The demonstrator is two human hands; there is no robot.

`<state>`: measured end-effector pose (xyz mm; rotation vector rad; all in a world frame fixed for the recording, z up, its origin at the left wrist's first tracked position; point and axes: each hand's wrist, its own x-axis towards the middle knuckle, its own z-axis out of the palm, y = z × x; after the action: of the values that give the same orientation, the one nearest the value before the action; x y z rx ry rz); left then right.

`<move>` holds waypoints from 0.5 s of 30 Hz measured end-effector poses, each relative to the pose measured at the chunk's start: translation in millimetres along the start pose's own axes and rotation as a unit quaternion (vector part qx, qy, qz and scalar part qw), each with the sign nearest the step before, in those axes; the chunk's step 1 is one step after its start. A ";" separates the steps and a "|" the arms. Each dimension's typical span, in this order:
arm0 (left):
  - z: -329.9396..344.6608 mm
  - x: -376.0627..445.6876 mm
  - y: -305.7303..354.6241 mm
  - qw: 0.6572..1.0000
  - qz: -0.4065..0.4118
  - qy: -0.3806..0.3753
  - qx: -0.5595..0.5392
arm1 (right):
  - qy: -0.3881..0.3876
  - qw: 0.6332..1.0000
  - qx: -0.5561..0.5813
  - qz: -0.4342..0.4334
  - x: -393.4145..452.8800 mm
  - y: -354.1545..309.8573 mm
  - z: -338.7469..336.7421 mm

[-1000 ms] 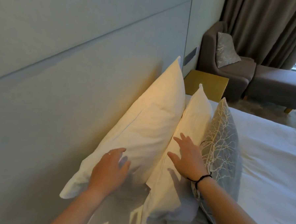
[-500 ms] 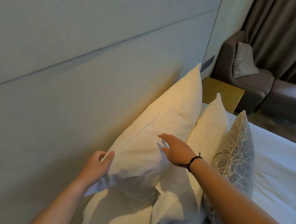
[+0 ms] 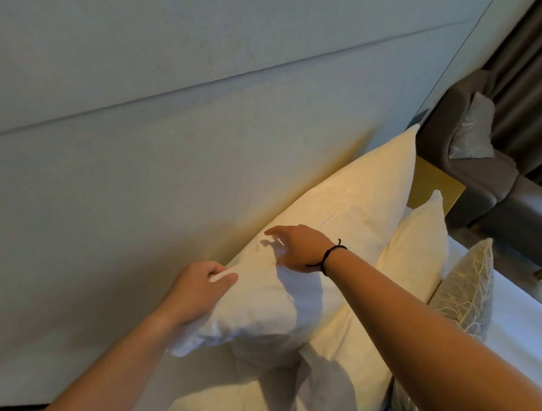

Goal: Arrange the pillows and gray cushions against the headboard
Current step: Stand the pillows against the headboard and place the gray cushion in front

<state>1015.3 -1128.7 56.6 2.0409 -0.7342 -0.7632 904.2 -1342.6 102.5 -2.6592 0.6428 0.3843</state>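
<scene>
A large white pillow (image 3: 351, 206) leans against the pale padded headboard (image 3: 139, 173). My left hand (image 3: 197, 291) pinches the pillow's upper near edge between thumb and fingers. My right hand (image 3: 298, 249), with a black wrist band, reaches across the pillow's top with its fingers spread and relaxed over the fabric. A second white pillow (image 3: 418, 254) stands in front of the first. A gray cushion (image 3: 469, 294) with a pale branch pattern leans on that second pillow; my right forearm hides its lower part.
White bed sheet (image 3: 521, 319) spreads to the right. A yellow bedside table (image 3: 434, 188) stands past the pillows. Beyond it are a gray armchair (image 3: 471, 184) holding a silver cushion (image 3: 471, 131), and dark curtains (image 3: 534, 77).
My left hand has risen along the pillow's near edge and now pinches it. My right hand slid left across the big pillow toward the headboard. The view turned toward the headboard.
</scene>
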 end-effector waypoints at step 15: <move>-36.3 -19.2 16.7 0.910 0.065 0.118 0.393 | 0.088 0.994 -0.002 -0.071 29.7 -29.7 -10.6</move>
<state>1025.6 -1105.5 92.9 2.6907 -1.1418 -0.1142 945.9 -1333.9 110.5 -2.7435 0.4984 0.1115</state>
